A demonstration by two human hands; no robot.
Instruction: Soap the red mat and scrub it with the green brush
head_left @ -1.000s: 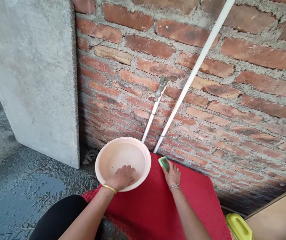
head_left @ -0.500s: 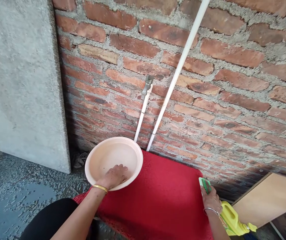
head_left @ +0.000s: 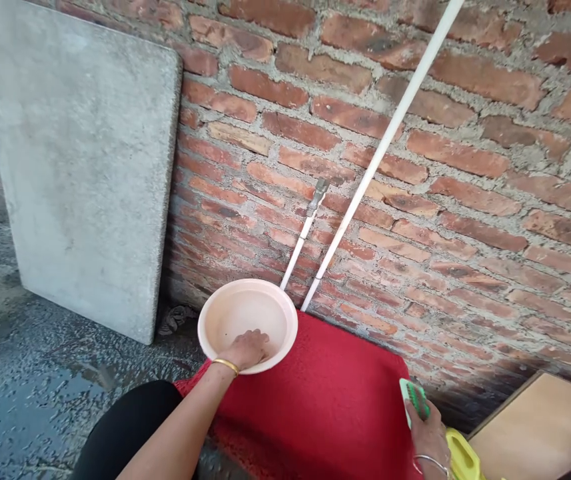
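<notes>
My left hand, with a gold bangle at the wrist, reaches over the near rim into a pale pink plastic basin. Its fingers are curled and their tips are hidden, so what they hold, if anything, does not show. The basin stands on the back left of a red cloth-like surface. At that surface's right edge, my right hand is closed around a scrubbing brush with a pale green body and darker green bristles. A yellow jug stands close beside this hand, partly cut off by the frame.
A brick wall runs along the back, with a long white pipe and a shorter tap pipe. On the left a concrete slab leans above wet ground. A tan board rests at the right.
The view has turned, so the slab and basin appear farther right and more of the slab shows. Both hands keep about the same places relative to the basin and red surface.
</notes>
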